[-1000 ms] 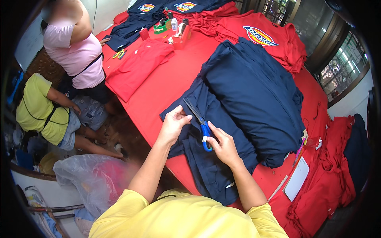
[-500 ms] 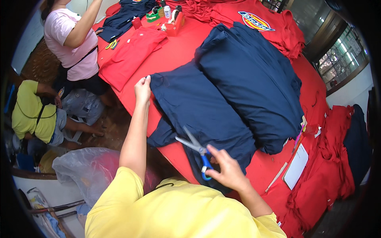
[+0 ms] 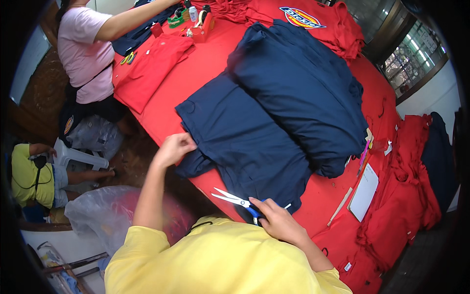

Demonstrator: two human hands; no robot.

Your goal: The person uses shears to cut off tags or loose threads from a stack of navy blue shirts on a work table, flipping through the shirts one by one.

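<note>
Right hand [image 3: 278, 220] grips scissors [image 3: 243, 202] at red table [image 3: 215, 59] near window [image 3: 415, 56], left hand's [image 3: 172, 149] grasp unclear.

A fisheye camera on the person's head looks down and forward, over the yellow shirt [image 3: 220, 259] and across the red table [image 3: 215, 60]. The left hand [image 3: 174, 149] and right hand [image 3: 280, 221] are near it, the window [image 3: 412, 58] farther off.
</note>
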